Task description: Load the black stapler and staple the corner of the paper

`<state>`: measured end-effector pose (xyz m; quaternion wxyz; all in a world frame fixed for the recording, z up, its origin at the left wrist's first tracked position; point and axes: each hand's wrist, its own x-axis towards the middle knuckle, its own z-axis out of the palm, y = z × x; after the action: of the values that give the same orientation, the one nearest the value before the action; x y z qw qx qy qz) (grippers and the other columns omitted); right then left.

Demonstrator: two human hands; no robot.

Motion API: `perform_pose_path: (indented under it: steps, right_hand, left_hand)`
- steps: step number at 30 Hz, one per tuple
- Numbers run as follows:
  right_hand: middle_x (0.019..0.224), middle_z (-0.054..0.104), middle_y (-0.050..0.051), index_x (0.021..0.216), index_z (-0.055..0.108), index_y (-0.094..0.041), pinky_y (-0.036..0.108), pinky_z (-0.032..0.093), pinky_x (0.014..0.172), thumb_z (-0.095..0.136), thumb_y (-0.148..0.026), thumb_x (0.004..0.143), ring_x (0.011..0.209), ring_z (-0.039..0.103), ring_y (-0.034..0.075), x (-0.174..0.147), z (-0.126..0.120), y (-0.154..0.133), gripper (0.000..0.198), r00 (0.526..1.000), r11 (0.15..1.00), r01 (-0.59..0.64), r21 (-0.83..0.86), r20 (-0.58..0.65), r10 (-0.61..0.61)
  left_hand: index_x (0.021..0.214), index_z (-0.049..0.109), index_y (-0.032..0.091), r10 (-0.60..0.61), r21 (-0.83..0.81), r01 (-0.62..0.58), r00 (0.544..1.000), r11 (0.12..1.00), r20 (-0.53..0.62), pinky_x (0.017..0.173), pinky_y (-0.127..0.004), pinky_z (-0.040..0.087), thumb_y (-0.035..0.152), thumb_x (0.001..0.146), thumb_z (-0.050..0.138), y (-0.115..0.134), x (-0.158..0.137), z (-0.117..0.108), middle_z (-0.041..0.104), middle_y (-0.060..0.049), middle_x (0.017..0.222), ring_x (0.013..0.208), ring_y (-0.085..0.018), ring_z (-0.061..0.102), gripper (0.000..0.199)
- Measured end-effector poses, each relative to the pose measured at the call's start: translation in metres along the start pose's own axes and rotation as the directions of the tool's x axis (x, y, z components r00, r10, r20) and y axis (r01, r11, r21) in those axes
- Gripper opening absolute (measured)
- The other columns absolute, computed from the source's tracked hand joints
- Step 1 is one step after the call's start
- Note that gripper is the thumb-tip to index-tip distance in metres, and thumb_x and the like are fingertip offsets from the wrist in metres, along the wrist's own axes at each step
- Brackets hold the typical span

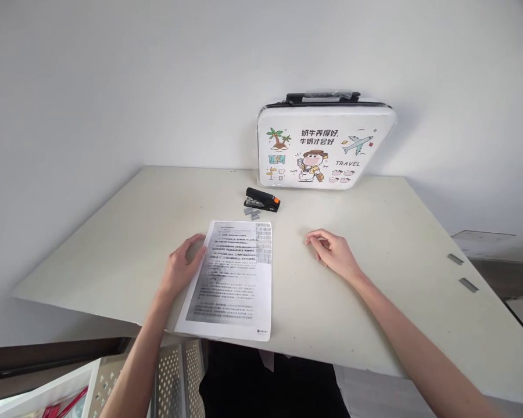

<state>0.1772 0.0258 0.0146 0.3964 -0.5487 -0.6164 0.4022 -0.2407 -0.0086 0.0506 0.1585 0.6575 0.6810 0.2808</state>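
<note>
A printed sheet of paper (pixel 233 273), perhaps the top of a stack, lies flat near the front edge of the table. My left hand (pixel 182 268) rests at its left edge, thumb and fingers apart, the fingertips touching the paper's side. To the right of the paper, my right hand (pixel 333 253) lies on the tabletop with its fingers loosely curled together and nothing visible in them. Just beyond the paper's top edge sits a black stapler (pixel 261 200) with an orange mark. A few strips of staples (pixel 252 213) lie between the stapler and the paper.
A white travel case (pixel 287 122) with cartoon prints stands upright at the back, by the wall. Two more staple strips (pixel 468 284) lie near the right edge of the white table (pixel 113 244). Below the left front edge is a white drawer or bin (pixel 70 383) with red items inside.
</note>
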Motion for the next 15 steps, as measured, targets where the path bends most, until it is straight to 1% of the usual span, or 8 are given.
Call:
perform_pose_path:
  steps: [2, 4, 7, 9, 15]
  right_hand:
    - [0.1, 0.078, 0.008, 0.104, 0.072, -0.024, 0.025, 0.042, 0.039, 0.058, -0.056, 0.098, 0.052, 0.059, 0.013, 0.0, -0.001, 0.001, 0.035, 1.0, 1.0, 0.015, -0.007, 0.004, -0.015]
    - [0.1, 0.078, 0.008, 0.104, 0.072, -0.024, 0.025, 0.042, 0.04, 0.059, -0.056, 0.098, 0.052, 0.059, 0.013, 0.0, -0.001, 0.002, 0.035, 1.0, 1.0, 0.022, -0.009, 0.009, -0.022]
    - [0.102, 0.078, 0.008, 0.105, 0.072, -0.024, 0.024, 0.04, 0.038, 0.059, -0.056, 0.097, 0.051, 0.059, 0.013, 0.0, -0.001, 0.004, 0.035, 1.0, 1.0, 0.016, -0.004, 0.011, -0.016]
    - [0.102, 0.078, 0.008, 0.105, 0.073, -0.025, 0.024, 0.04, 0.037, 0.06, -0.056, 0.097, 0.051, 0.059, 0.013, 0.0, -0.001, 0.004, 0.035, 1.0, 1.0, 0.012, -0.004, 0.01, -0.012]
    - [0.101, 0.078, 0.008, 0.105, 0.073, -0.024, 0.024, 0.039, 0.037, 0.06, -0.056, 0.097, 0.05, 0.058, 0.013, 0.0, 0.0, 0.004, 0.035, 1.0, 1.0, 0.002, -0.002, 0.011, -0.002]
  left_hand:
    - [0.135, 0.067, 0.027, 0.009, -0.027, -0.009, 1.0, 1.0, -0.014, 0.086, -0.036, 0.061, 0.053, 0.1, 0.056, -0.003, 0.0, 0.002, 0.068, -0.004, 0.144, 0.119, -0.029, 0.07, 0.045]
    - [0.132, 0.068, 0.027, 0.02, -0.061, -0.022, 0.999, 0.998, -0.034, 0.094, -0.038, 0.06, 0.053, 0.099, 0.057, -0.007, 0.001, 0.003, 0.07, -0.004, 0.141, 0.125, -0.03, 0.068, 0.044]
    - [0.129, 0.068, 0.027, 0.033, -0.109, -0.039, 0.998, 0.993, -0.056, 0.108, -0.043, 0.054, 0.052, 0.099, 0.059, -0.01, 0.001, 0.005, 0.073, -0.004, 0.137, 0.129, -0.03, 0.066, 0.04]
    - [0.128, 0.069, 0.028, 0.037, -0.138, -0.046, 0.997, 0.989, -0.065, 0.114, -0.044, 0.05, 0.05, 0.1, 0.06, -0.012, 0.0, 0.005, 0.074, -0.003, 0.134, 0.129, -0.029, 0.067, 0.037]
    - [0.124, 0.072, 0.028, 0.001, -0.223, -0.017, 0.997, 0.975, -0.071, 0.115, -0.045, 0.048, 0.05, 0.1, 0.061, -0.015, -0.002, 0.004, 0.075, -0.005, 0.132, 0.129, -0.028, 0.066, 0.035]
